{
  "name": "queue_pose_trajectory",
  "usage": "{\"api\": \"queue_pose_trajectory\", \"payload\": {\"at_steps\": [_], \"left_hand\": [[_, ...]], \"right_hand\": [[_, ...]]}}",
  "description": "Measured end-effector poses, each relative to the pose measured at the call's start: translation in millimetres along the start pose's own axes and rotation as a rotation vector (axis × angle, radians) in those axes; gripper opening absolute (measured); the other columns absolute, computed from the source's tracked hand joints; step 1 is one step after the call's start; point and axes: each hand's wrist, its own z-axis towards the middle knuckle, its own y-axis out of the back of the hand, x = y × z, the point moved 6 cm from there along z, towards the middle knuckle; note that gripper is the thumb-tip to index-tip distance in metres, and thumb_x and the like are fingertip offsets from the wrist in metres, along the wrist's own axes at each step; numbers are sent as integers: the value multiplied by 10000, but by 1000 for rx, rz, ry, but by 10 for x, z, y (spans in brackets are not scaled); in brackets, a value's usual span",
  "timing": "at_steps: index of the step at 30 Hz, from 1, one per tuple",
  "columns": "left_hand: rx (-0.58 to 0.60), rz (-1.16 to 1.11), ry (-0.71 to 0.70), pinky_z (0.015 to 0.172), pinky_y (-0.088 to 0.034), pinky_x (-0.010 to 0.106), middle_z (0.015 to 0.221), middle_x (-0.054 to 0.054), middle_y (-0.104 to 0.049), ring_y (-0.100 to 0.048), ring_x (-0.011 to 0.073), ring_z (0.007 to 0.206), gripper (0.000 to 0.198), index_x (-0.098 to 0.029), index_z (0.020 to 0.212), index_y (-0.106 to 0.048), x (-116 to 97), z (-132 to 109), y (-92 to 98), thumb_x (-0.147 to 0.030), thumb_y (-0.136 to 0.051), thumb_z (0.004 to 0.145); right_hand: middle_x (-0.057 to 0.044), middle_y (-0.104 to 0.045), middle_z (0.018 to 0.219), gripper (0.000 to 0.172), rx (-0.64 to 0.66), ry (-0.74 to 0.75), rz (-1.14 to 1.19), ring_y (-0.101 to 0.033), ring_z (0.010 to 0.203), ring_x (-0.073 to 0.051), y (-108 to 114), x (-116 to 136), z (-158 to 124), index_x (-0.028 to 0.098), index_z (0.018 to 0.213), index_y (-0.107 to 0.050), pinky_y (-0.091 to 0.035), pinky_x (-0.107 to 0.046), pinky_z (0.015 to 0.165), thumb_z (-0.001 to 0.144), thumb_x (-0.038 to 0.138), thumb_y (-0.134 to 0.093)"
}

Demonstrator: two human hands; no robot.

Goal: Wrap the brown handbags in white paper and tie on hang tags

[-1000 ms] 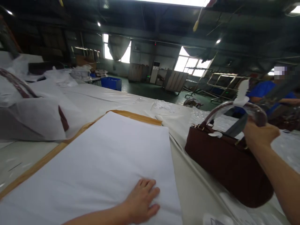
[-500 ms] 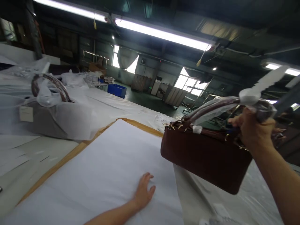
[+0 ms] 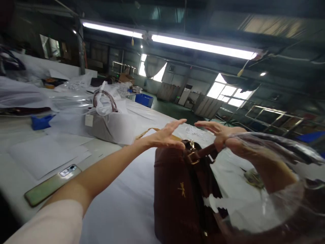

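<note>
A dark brown handbag (image 3: 175, 189) with a gold dragonfly emblem rests on white paper (image 3: 119, 200) in front of me. My left hand (image 3: 166, 135) is at the bag's far end, fingers stretched and apart, its thumb near the gold buckle hardware (image 3: 193, 157). My right hand (image 3: 222, 134) is beside a short brown strap (image 3: 205, 152), fingers extended; whether its thumb presses the strap I cannot make out. The plastic-wrapped handles (image 3: 279, 144) arch over my right forearm. A white tie (image 3: 213, 202) hangs across the bag's top.
Another handbag (image 3: 109, 127) under white wrapping, with a tag, stands further left. A green phone (image 3: 52, 184) lies beside white sheets (image 3: 45, 156) on the table. A blue bin (image 3: 144, 100) is beyond the table, and a blue piece (image 3: 42, 122) lies at left.
My right hand has let go of the wrapped handles, and the bag has come down onto the paper, turned lengthwise. My left hand has risen from the paper to the bag's end. The view has swung left.
</note>
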Motion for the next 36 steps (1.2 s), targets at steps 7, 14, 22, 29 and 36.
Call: {"api": "queue_pose_trajectory", "payload": {"at_steps": [7, 14, 22, 29, 36], "left_hand": [[200, -22, 389, 797, -482, 275, 950, 34, -677, -623, 171, 841, 397, -186, 1013, -677, 544, -1038, -135, -494, -453, 897], [-103, 15, 558, 771, -465, 256, 830, 16, -653, -582, 165, 808, 472, -159, 878, -662, 674, -1576, 175, -572, -434, 892], [-257, -198, 572, 1107, -333, 383, 1361, 132, -513, -447, 268, 1288, 813, -151, 1346, -457, 982, -2197, 40, -768, -353, 828], [-349, -72, 562, 1050, -392, 452, 1320, 187, -516, -466, 340, 1254, 952, -111, 1332, -418, 949, -2380, -38, -807, -531, 693], [-427, -100, 377, 1027, -397, 412, 1293, 152, -499, -507, 282, 1192, 940, -166, 1334, -312, 881, -1492, 5, -794, -562, 682]], "right_hand": [[-85, -629, 1215, 571, -134, -391, 103, -580, 1143, -283, -802, -631, -702, 258, 1245, -590, -456, -492, 1015, 790, 598, -649], [-177, -385, 1464, 943, -557, -695, 336, -370, 1351, -362, -2006, -780, -2528, 300, 1492, -177, -396, -543, 1056, 747, 826, -414], [6, -71, 1584, 1142, -794, -934, 300, -98, 1447, -364, -3458, -580, -2797, 463, 1453, 60, -142, -609, 1167, 642, 571, -738], [-90, -499, 1362, 997, -876, -959, 347, -495, 1226, -349, -3048, -774, -2578, 326, 1450, -206, -389, -573, 1054, 640, 475, -769], [-101, -629, 1153, 792, -943, -789, 232, -601, 1042, -302, -1798, -1167, -2215, 202, 1217, -506, -500, -473, 920, 538, 434, -842]]}}
